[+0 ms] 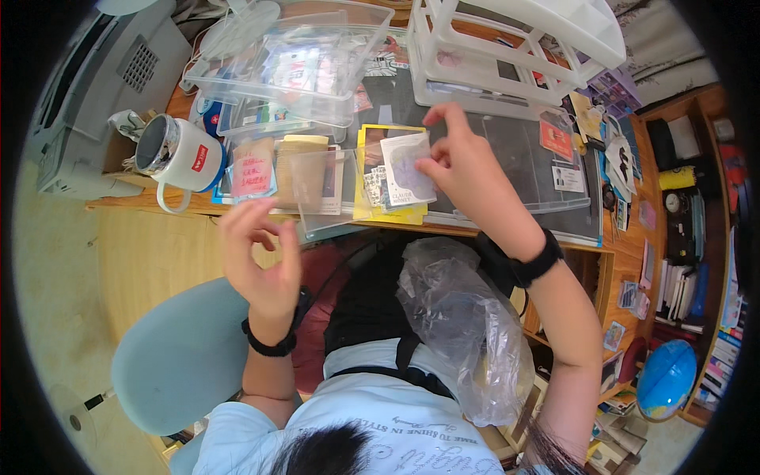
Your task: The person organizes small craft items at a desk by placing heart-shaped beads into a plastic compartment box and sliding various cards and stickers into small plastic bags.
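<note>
Head view shows right hand (pixel 463 158), fingers wide, thumb at white card (pixel 407 180); left hand (pixel 265 257), fingers loosely parted, near clear plastic sheet (pixel 321 207).

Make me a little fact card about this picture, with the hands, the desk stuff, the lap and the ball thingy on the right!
Left hand: fingers loosely bent, beside the lower left corner of a clear plastic piece
Right hand: thumb over the edge of a white card; grip unclear
Beneath the white card: yellow sheet
Left on desk: pink note, white mug
Lap: crumpled clear bag
Far right: blue globe
</note>
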Tool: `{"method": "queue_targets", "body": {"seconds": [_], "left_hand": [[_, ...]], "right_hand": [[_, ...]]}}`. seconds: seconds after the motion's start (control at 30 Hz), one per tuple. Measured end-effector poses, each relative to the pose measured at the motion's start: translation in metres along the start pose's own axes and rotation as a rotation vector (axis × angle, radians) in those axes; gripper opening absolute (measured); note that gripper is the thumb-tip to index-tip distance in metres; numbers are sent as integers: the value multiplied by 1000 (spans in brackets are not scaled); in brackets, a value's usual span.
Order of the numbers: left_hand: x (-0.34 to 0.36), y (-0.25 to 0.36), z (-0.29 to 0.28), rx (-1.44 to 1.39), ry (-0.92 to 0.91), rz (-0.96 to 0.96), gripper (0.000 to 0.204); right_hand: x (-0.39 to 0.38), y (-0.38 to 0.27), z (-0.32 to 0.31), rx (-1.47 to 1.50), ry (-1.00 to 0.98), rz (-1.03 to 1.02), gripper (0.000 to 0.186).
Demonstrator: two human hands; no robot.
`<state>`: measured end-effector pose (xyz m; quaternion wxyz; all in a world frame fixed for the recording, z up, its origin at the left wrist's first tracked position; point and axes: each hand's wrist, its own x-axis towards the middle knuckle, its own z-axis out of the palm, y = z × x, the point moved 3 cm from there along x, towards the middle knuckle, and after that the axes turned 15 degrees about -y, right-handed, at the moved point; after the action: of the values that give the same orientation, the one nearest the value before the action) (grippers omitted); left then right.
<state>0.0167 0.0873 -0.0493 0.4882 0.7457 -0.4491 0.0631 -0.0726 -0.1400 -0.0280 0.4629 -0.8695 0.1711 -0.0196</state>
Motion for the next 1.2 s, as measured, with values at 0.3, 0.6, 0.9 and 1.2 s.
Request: {"method": "queue_targets", "body": {"seconds": [0.3, 0.6, 0.9, 1.2], "left_hand": [[-2, -50, -28, 40, 138, -404, 31], [-18, -86, -25, 220, 0, -624, 35], [12, -68, -25, 657, -129, -114, 36], [9, -90, -16, 504, -305, -141, 28]], "right_hand": [[29, 13, 32, -203, -213, 42, 32], [27, 2, 41, -546, -184, 143, 42], [24, -7, 37, -506, -126, 32, 38], [14, -15, 28, -447, -55, -14, 36]]}}
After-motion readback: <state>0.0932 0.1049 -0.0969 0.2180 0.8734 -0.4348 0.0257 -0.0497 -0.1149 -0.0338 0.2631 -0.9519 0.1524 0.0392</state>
